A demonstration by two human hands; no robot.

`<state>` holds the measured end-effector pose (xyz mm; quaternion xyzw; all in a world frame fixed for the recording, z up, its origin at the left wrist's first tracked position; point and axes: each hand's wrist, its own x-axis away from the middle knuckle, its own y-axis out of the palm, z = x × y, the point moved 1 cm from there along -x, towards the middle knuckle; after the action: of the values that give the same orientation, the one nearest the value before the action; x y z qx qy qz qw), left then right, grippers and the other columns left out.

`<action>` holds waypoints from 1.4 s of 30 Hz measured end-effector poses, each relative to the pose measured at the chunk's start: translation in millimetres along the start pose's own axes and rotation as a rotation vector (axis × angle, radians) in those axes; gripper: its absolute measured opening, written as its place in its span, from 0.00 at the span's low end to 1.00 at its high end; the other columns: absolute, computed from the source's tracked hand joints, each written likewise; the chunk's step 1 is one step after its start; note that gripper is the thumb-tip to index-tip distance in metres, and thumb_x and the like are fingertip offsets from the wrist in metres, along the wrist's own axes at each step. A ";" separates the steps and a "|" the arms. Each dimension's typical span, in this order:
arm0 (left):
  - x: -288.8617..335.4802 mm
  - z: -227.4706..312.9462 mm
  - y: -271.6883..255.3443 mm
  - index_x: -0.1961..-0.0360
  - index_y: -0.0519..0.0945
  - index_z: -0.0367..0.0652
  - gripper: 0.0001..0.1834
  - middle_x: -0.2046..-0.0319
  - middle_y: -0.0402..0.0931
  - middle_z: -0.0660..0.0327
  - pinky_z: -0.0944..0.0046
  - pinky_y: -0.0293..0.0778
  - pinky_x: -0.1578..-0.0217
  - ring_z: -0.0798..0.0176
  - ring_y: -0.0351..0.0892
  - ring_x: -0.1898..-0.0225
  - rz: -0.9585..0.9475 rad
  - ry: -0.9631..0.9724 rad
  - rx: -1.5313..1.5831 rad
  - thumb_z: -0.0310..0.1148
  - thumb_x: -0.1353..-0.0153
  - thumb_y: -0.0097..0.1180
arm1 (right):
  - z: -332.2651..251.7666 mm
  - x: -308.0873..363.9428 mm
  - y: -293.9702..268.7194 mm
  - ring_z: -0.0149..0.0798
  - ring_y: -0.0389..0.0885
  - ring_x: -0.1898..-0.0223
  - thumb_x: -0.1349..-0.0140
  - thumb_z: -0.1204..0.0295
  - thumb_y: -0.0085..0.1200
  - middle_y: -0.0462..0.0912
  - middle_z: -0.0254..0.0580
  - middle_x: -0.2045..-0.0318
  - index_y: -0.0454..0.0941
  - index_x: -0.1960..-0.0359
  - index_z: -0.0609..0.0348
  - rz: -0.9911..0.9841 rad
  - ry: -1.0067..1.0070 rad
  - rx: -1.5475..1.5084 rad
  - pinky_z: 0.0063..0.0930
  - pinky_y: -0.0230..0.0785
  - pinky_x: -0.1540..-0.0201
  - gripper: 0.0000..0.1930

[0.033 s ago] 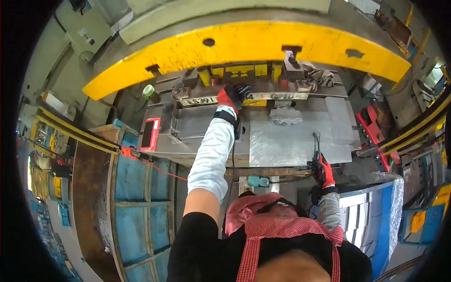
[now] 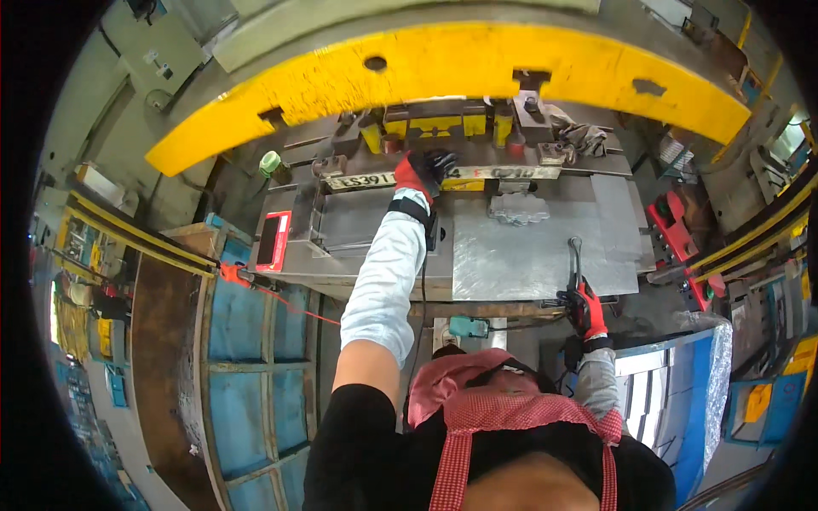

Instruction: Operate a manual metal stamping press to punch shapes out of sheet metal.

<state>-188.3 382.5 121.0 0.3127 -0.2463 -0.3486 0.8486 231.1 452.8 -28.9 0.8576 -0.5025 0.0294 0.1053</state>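
Note:
My left hand (image 2: 422, 174), in a red and black glove, reaches to the pale front bar of a press die (image 2: 366, 180). Its dark fingers stretch to the right over the bar's upper edge, and I see nothing held in them. Close to the table's front edge, my right hand (image 2: 586, 311), gloved alike, is closed around a thin metal tool with a looped end (image 2: 576, 260). That tool points away from me over a flat grey metal sheet (image 2: 498, 264). A small irregular metal piece (image 2: 518, 209) lies at the sheet's far edge, before the die.
A thick yellow press beam (image 2: 460, 60) spans above the die. Narrower grey sheets (image 2: 615, 217) lie at the right. A red-framed dark panel (image 2: 273, 243) rests on the table's left. Crumpled cloth (image 2: 584, 138) sits behind. A blue rack (image 2: 256, 400) stands left; red control boxes (image 2: 677, 226) stand right.
The yellow press beam has risen slightly, showing a little more of the die beneath it. Both hands and the looped tool stay where they were.

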 end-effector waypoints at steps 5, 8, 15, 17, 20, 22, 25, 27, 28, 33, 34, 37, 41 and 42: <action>-9.1 -3.9 -4.1 0.59 0.70 0.28 0.26 0.65 0.75 0.45 0.58 0.74 0.58 0.47 0.76 0.63 0.044 0.059 0.026 0.45 0.39 0.33 | -2.2 1.3 -1.7 0.23 0.64 0.85 0.42 0.68 0.47 0.68 0.26 0.82 0.65 0.50 0.53 -0.085 0.279 -0.185 0.18 0.57 0.84 0.17; -23.0 -0.7 -31.9 0.61 0.71 0.30 0.25 0.65 0.76 0.46 0.55 0.73 0.59 0.47 0.77 0.64 0.002 0.085 0.065 0.45 0.39 0.34 | 2.1 2.5 5.2 0.23 0.65 0.82 0.41 0.66 0.47 0.74 0.29 0.75 0.61 0.46 0.51 -0.089 0.229 -0.085 0.19 0.59 0.81 0.21; -12.1 -6.7 0.2 0.58 0.68 0.25 0.24 0.61 0.73 0.41 0.52 0.69 0.51 0.45 0.74 0.58 0.086 -0.011 0.081 0.40 0.37 0.30 | 4.5 -19.0 -15.5 0.23 0.64 0.84 0.45 0.66 0.50 0.69 0.28 0.81 0.70 0.62 0.52 0.130 0.106 0.228 0.19 0.57 0.83 0.10; -9.0 -5.5 -12.4 0.59 0.68 0.25 0.24 0.61 0.73 0.41 0.51 0.68 0.51 0.44 0.74 0.58 -0.051 0.008 0.065 0.40 0.38 0.31 | -64.9 -9.1 39.6 0.23 0.63 0.84 0.45 0.67 0.50 0.69 0.27 0.81 0.69 0.56 0.53 0.071 0.103 0.174 0.18 0.56 0.83 0.15; -21.1 -9.5 -13.8 0.58 0.67 0.26 0.24 0.60 0.72 0.42 0.51 0.70 0.53 0.44 0.74 0.59 -0.095 -0.005 0.191 0.41 0.38 0.33 | -128.1 -32.1 103.5 0.22 0.63 0.83 0.45 0.68 0.49 0.69 0.27 0.79 0.65 0.47 0.53 -0.110 -0.022 0.176 0.17 0.57 0.82 0.22; -9.4 -6.9 -9.8 0.59 0.68 0.26 0.24 0.62 0.73 0.43 0.51 0.71 0.54 0.45 0.75 0.59 -0.115 -0.020 0.169 0.41 0.38 0.33 | -165.4 -60.9 147.9 0.21 0.65 0.79 0.46 0.69 0.50 0.72 0.28 0.74 0.61 0.43 0.56 -0.296 -0.134 0.213 0.16 0.59 0.78 0.26; -13.8 -1.6 -29.3 0.57 0.69 0.26 0.26 0.63 0.74 0.44 0.53 0.72 0.57 0.46 0.75 0.61 -0.264 -0.082 0.226 0.43 0.38 0.32 | -195.7 -127.9 230.1 0.21 0.68 0.78 0.45 0.69 0.51 0.74 0.27 0.72 0.64 0.45 0.59 -0.491 -0.249 0.200 0.16 0.61 0.77 0.24; -12.3 -0.6 -27.5 0.56 0.69 0.26 0.27 0.62 0.74 0.44 0.52 0.72 0.57 0.46 0.76 0.62 -0.272 -0.112 0.220 0.44 0.39 0.32 | -213.0 -170.9 274.1 0.22 0.70 0.78 0.44 0.68 0.50 0.75 0.29 0.72 0.69 0.50 0.57 -0.696 -0.059 0.034 0.16 0.64 0.76 0.19; -14.2 -2.2 -23.7 0.56 0.69 0.27 0.27 0.62 0.74 0.44 0.52 0.72 0.57 0.47 0.76 0.62 -0.338 -0.179 0.254 0.45 0.39 0.32 | -212.8 -200.6 283.9 0.23 0.70 0.78 0.43 0.67 0.49 0.76 0.29 0.73 0.71 0.53 0.56 -0.660 -0.017 0.027 0.15 0.65 0.76 0.16; -26.1 -8.8 -36.9 0.57 0.69 0.35 0.22 0.63 0.74 0.45 0.51 0.72 0.59 0.46 0.76 0.62 -0.183 -0.162 0.098 0.44 0.37 0.34 | -205.2 -224.6 302.1 0.22 0.72 0.76 0.41 0.65 0.47 0.76 0.29 0.74 0.76 0.61 0.56 -0.685 -0.334 0.134 0.18 0.67 0.73 0.12; -29.0 -8.9 -44.7 0.57 0.69 0.36 0.21 0.63 0.74 0.45 0.51 0.73 0.59 0.46 0.76 0.63 -0.179 -0.142 0.072 0.44 0.37 0.34 | -204.8 -211.5 301.1 0.22 0.72 0.75 0.42 0.66 0.49 0.76 0.28 0.73 0.76 0.61 0.57 -0.690 -0.407 0.095 0.18 0.66 0.71 0.11; -13.6 -6.1 -18.0 0.56 0.71 0.35 0.19 0.62 0.75 0.48 0.55 0.74 0.59 0.52 0.77 0.63 -0.172 0.065 0.141 0.39 0.37 0.37 | -202.3 -150.9 245.6 0.25 0.71 0.69 0.43 0.72 0.48 0.74 0.33 0.67 0.71 0.56 0.60 -0.516 -0.537 0.287 0.19 0.64 0.66 0.13; -16.6 -2.6 -55.2 0.52 0.68 0.32 0.19 0.59 0.74 0.50 0.59 0.74 0.57 0.56 0.76 0.59 -0.371 0.448 -0.687 0.34 0.36 0.34 | -163.9 -75.1 149.2 0.29 0.72 0.73 0.42 0.75 0.42 0.75 0.40 0.69 0.64 0.46 0.59 -0.339 -0.177 0.162 0.21 0.66 0.70 0.20; -8.0 1.2 -53.6 0.50 0.67 0.31 0.19 0.58 0.74 0.50 0.60 0.73 0.56 0.57 0.75 0.58 -0.340 0.652 -1.017 0.34 0.35 0.33 | -155.3 -60.3 125.1 0.26 0.68 0.77 0.42 0.74 0.43 0.74 0.38 0.72 0.62 0.45 0.57 -0.277 -0.057 0.078 0.18 0.62 0.75 0.21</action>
<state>-217.6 358.0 82.5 -0.0053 0.2750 -0.4391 0.8553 101.3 477.8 132.1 0.9228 -0.3804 0.0094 0.0606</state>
